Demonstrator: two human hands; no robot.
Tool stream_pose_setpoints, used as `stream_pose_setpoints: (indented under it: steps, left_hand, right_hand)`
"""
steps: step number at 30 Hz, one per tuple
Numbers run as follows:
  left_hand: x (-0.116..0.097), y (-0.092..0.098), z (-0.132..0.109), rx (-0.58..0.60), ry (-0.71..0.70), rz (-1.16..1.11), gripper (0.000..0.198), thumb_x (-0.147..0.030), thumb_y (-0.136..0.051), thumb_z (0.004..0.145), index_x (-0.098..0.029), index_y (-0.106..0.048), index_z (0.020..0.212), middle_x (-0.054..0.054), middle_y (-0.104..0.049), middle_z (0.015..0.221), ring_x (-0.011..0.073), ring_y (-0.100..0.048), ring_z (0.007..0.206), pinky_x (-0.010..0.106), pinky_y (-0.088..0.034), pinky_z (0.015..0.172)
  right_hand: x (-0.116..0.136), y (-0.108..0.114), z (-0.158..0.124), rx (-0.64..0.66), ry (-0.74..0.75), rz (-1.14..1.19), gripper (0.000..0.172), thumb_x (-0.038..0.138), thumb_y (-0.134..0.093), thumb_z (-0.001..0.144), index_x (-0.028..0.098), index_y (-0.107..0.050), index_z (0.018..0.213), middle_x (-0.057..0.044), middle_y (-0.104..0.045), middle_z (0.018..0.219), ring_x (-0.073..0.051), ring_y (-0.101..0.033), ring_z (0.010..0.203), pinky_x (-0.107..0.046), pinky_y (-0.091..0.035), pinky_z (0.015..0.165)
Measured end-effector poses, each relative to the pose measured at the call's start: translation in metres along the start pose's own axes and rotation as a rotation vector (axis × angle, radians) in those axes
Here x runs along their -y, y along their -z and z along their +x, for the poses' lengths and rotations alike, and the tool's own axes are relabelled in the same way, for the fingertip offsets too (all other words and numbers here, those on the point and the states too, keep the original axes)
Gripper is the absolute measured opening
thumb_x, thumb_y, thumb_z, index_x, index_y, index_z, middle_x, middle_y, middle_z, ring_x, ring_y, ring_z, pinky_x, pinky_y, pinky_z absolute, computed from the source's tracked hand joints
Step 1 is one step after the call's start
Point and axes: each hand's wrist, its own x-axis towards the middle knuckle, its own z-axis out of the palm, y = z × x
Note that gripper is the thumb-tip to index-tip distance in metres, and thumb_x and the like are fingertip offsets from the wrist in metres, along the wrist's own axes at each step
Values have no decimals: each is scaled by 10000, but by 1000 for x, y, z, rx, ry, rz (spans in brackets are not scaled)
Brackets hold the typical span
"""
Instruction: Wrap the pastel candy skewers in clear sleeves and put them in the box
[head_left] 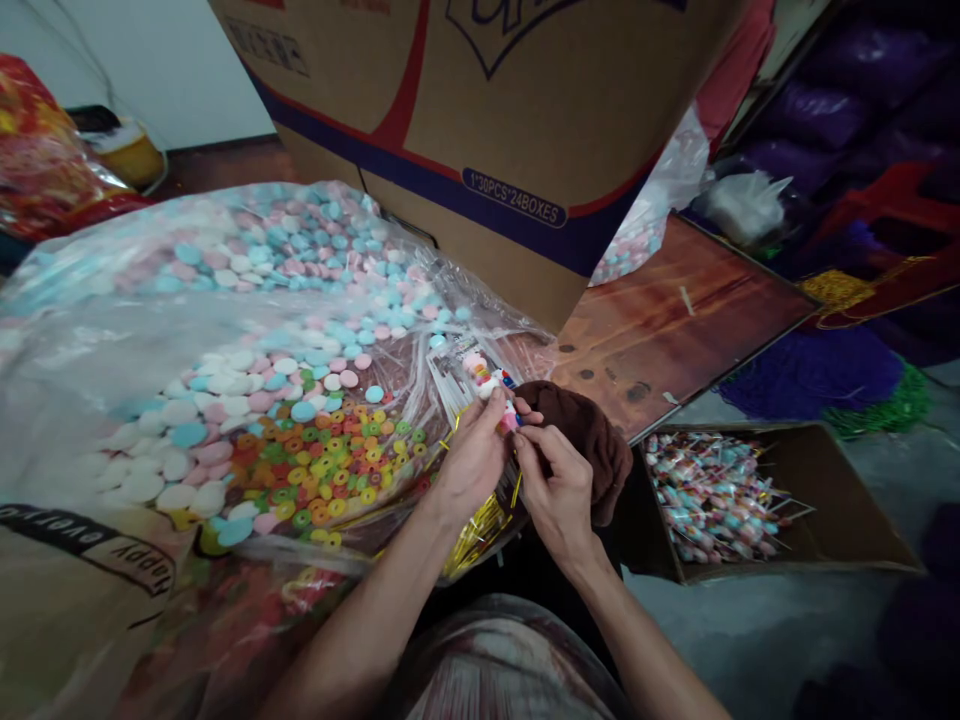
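Note:
My left hand (474, 448) is closed round a small wrapped candy piece (508, 415) with pink, white and blue parts. Close against it on the right, my right hand (553, 482) pinches the lower end of the same piece. Just above the fingers lies another candy piece (478, 370), white, pink and yellow, near white sticks (448, 385). Gold twist ties (480, 535) lie below my left hand. Left of the hands are small ring candies (322, 465) in yellow, green and orange, and round pastel candies (225, 385) on clear plastic. A brown cloth (589, 440) lies behind my right hand.
A large cardboard carton (480, 130) stands at the back of the table (667, 310). At the lower right, an open box (832, 500) holds many wrapped candy sticks (712, 495). Blue and green strands (817, 385) lie beyond it. A red and yellow bag (45, 150) is at the far left.

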Motion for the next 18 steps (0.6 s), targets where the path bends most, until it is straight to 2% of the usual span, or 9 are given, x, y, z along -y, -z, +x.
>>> stream_pose_setpoints:
  steps: [2,4,7,10,13,18]
  left_hand:
    - [-5,3,2,-13,-3,27,289,-367,-774,752,-139,-626,853,28,-665,801,167,-678,789,261,-492,692]
    - [-10,6,3,-37,-11,50,270,-365,-762,765,-141,-624,829,27,-664,804,155,-669,770,252,-482,677]
    - [-12,5,3,-35,3,57,259,-358,-756,773,-142,-624,827,18,-644,775,126,-636,700,243,-465,654]
    - [-7,0,-1,3,8,59,275,-373,-752,774,-138,-615,816,4,-606,723,104,-592,639,246,-462,654]
    - [0,-4,-5,23,-24,75,284,-385,-750,768,-141,-610,807,0,-585,678,128,-611,678,261,-473,672]
    - [6,-2,-7,-4,-151,209,255,-392,-704,792,-140,-662,808,56,-679,728,186,-658,770,291,-491,710]
  right_hand:
    - [4,10,-2,93,-112,50,187,255,-517,943,173,-683,927,-23,-627,759,-137,-564,668,-256,-461,640]
    - [8,21,-4,197,-237,86,209,302,-529,937,176,-680,867,7,-585,670,-124,-516,599,-236,-422,570]
    - [11,29,-6,258,-340,144,248,344,-551,915,171,-629,756,34,-492,598,-107,-447,552,-223,-366,517]
    - [11,22,-5,209,-356,207,258,363,-536,912,176,-589,742,37,-462,613,-102,-413,556,-220,-343,506]
    - [11,10,-1,151,-352,233,274,369,-537,903,184,-534,701,44,-415,611,-98,-368,557,-220,-323,502]
    - [14,0,2,74,-391,278,260,363,-559,882,182,-533,697,47,-422,607,-92,-347,539,-225,-308,493]
